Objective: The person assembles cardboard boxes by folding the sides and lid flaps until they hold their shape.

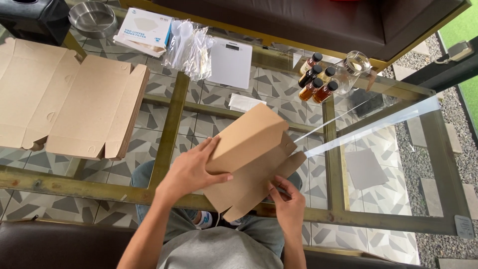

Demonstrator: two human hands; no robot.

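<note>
Gripping a brown cardboard box (251, 154), both hands (white carton (144, 30) far left)

Left hand (191, 172) is covering part of the folded cardboard box (251, 159); its underside isn't showing. Right hand (289, 199) fingertips are tucking behind a flap, grip unclear. Flat cardboard stack (64, 99) is running off the left edge. Steel bowl (92, 17) and black object (35, 17) are getting cropped at top. Bottle labels (314, 78) too small to read.

Head camera looks straight down, near
</note>
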